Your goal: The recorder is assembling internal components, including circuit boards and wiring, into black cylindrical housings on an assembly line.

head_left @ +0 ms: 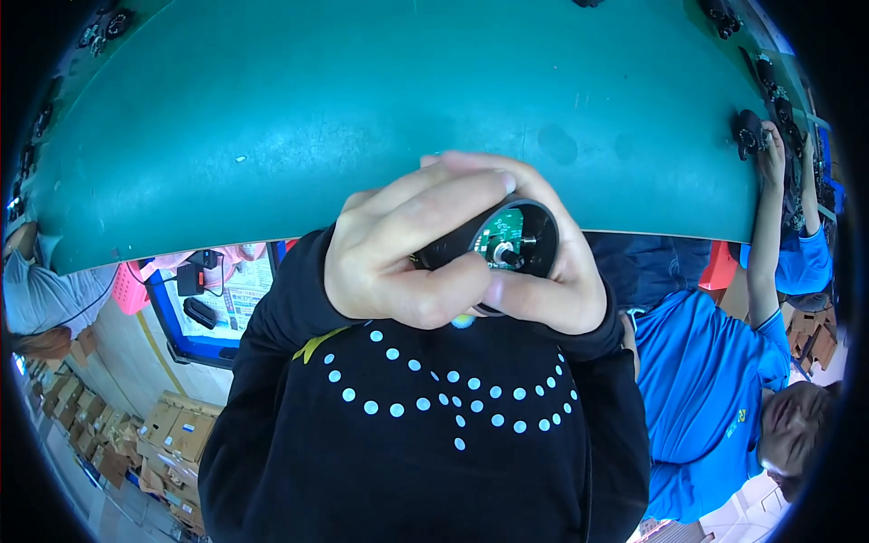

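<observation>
Close to my chest, at the near edge of the green table, I hold a black round housing (453, 242) with both hands. Its open end faces up and to the right, showing a green circuit board (489, 233) with a small shaft-like part and some dark components inside. My left hand (385, 249) is closed around the housing's left side, its thumb and a finger near the rim. On the other side, my right hand (570, 281) wraps the housing, the thumb pressed along the lower rim. The housing's underside is hidden by my fingers.
The green tabletop (362, 81) spreads ahead. A blue crate (204, 351) with paper and black devices stands at left, cardboard boxes (176, 425) below it. At right, a co-worker in a blue shirt (706, 389) reaches toward black devices (749, 134); another person (59, 294) is at far left.
</observation>
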Demonstrator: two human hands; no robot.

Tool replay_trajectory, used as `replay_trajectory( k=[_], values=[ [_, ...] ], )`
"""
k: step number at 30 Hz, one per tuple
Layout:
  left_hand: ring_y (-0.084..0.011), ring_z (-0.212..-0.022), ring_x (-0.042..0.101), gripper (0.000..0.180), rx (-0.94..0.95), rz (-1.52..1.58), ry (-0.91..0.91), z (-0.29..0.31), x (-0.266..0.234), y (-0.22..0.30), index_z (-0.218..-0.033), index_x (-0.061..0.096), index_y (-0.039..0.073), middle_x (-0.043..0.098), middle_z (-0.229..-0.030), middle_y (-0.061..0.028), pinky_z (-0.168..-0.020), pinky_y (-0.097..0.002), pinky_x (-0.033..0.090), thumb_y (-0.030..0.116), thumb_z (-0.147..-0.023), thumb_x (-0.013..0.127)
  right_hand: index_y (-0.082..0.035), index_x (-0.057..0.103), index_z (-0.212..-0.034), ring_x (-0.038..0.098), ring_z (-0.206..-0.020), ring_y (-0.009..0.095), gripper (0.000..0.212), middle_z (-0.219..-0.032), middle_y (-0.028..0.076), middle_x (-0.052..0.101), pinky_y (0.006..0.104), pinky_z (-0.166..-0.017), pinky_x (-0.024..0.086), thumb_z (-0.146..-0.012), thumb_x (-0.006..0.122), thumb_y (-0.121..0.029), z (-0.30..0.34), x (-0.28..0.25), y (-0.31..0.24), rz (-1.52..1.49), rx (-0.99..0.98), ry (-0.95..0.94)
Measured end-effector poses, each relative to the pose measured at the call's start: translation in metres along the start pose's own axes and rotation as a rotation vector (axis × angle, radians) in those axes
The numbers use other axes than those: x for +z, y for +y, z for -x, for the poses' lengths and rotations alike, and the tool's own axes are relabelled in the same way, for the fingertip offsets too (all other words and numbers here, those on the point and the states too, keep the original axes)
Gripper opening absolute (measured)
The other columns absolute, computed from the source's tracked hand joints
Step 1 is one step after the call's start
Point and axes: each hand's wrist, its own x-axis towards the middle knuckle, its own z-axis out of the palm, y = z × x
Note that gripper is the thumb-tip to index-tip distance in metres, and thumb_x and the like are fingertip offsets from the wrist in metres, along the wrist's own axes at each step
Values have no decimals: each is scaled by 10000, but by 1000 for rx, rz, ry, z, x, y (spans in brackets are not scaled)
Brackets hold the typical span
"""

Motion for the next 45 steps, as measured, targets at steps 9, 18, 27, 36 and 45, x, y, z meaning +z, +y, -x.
replay_trajectory(
  k=[9, 18, 27, 36, 45],
  values=[
    [-344, -945, 580, 385, -125, 49, 105, -13, -4, 0, -1007, 501, 101, 521, -1129, -240, -793, -385, 501, 70, -675, 693, -3, 426, -1230, 489, -1046, 255, 580, -1214, 167, 450, 332, -908, 389, -685, 624, 25, -3, 4, -8, 341, -201, 198],
    [-280, -1043, 516, 478, -588, 473, 250, -18, -4, 19, -1150, 513, 30, 504, -1188, -189, -910, -373, 404, 118, -704, 660, -16, 469, -1190, 411, -1154, 297, 568, -1284, 176, 383, 374, -972, 339, -647, 635, -12, -13, 22, 0, 641, -490, 363],
    [-270, -980, 545, 399, -508, 351, 294, -16, -10, 16, -1106, 557, -4, 511, -1184, -186, -852, -338, 437, 87, -724, 622, -7, 502, -1132, 416, -1149, 288, 444, -1280, 179, 392, 372, -977, 329, -695, 579, 1, -19, 29, -7, 574, -462, 301],
    [-266, -925, 552, 323, -500, 192, 168, -14, -7, 20, -1032, 629, 10, 522, -1180, -179, -802, -319, 455, 67, -714, 626, 20, 541, -1075, 446, -1136, 275, 293, -1215, 189, 459, 341, -964, 345, -783, 522, 47, -6, 19, 2, 288, -426, 282],
    [-255, -893, 547, 305, -492, 191, 165, -13, -1, 18, -1022, 637, 10, 530, -1138, -166, -779, -310, 455, 75, -723, 629, 34, 575, -1026, 472, -1117, 269, 225, -1213, 193, 469, 331, -930, 386, -806, 529, 43, -4, 18, 3, 269, -418, 265]
  ],
)
